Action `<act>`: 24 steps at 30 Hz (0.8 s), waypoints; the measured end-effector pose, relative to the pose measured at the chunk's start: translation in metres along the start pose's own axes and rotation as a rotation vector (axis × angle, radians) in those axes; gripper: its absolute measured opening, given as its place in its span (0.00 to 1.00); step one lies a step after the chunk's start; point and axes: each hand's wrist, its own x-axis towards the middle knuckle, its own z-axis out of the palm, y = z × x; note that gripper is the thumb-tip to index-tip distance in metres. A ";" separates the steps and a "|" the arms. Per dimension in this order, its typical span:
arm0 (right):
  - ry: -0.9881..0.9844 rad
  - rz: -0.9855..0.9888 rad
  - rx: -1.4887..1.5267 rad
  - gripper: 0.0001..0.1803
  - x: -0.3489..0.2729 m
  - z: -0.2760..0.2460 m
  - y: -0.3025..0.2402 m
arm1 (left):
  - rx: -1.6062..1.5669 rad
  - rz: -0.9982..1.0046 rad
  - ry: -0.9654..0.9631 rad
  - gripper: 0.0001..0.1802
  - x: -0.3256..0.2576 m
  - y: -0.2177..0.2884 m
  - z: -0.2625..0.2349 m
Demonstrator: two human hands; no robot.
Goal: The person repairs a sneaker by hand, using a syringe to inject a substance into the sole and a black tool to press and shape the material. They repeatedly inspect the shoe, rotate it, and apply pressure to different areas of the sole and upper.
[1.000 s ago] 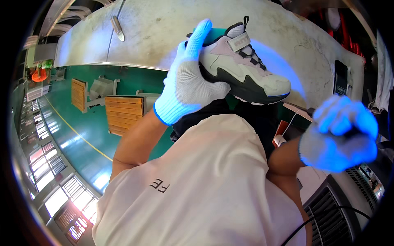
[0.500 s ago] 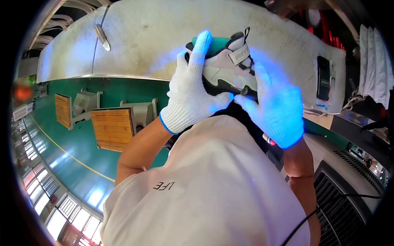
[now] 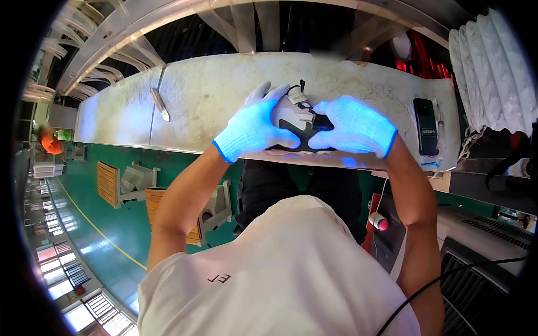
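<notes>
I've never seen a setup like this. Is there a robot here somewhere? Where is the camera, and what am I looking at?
No robot here: these are a person's own hands in white knitted gloves, tinted blue by the light. The camera is worn on the person's head and looks down, so the pale shirt below is the wearer's. Its wide fisheye lens bends straight edges.

The left hand and right hand grip a pale and black sneaker from either side, at the near edge of a worn worktable. On the tabletop, a slim knife-like tool lies to the left, and what looks like a black phone lies to the right.
</notes>
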 end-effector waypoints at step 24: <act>0.595 0.256 1.219 0.16 -0.059 0.081 0.128 | 0.052 0.740 0.257 0.47 -0.021 0.121 -0.019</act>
